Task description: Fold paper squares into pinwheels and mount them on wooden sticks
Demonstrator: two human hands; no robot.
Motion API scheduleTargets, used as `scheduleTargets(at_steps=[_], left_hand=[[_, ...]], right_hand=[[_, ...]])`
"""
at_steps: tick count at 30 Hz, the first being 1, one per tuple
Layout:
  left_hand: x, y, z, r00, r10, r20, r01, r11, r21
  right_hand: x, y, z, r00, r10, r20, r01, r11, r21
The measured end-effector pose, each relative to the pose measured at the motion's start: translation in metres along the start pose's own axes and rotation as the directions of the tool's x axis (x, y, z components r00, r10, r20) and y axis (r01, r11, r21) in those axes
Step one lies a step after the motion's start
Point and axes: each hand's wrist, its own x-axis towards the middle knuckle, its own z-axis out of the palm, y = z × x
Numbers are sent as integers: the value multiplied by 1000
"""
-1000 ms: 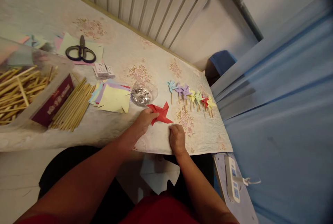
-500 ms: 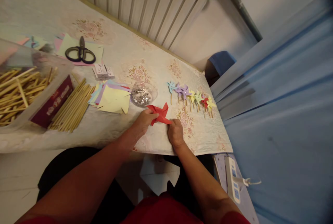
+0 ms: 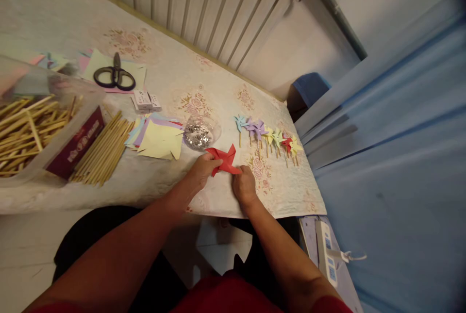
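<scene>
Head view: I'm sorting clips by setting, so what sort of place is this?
Probably a room at home, used for crafts: there is a flowered cloth, a blue curtain alongside it, and paper pinwheels lying in a row.

white slatted panel (image 3: 180, 2), top | pipe (image 3: 337, 10), upper right | blue curtain (image 3: 396, 153), right | white power strip (image 3: 325, 246), near curtain
</scene>
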Motion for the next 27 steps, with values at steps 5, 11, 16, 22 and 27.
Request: scheduleTargets(at_steps=[5, 11, 16, 22, 27], left_hand=[[-2, 0, 0, 1000, 7, 3, -7, 1000, 9], [-1, -1, -1, 1000, 7, 12, -7, 1000, 11], [0, -2, -2, 1000, 1, 28, -1, 1000, -10], [-1, -1, -2, 1000, 6, 28, -6, 1000, -4], [-1, -1, -2, 1000, 2, 20, -2, 1000, -5]], right_hand=[[0, -5, -6, 996, 59, 60, -57, 998, -30], [11, -3, -11, 983, 156, 95, -166, 979, 117], [19, 7, -24, 916, 167, 365, -353, 766, 537], [24, 6, -36, 817, 71, 572, -508, 557, 657], [26, 0, -31, 799, 163, 579, -555, 571, 605]])
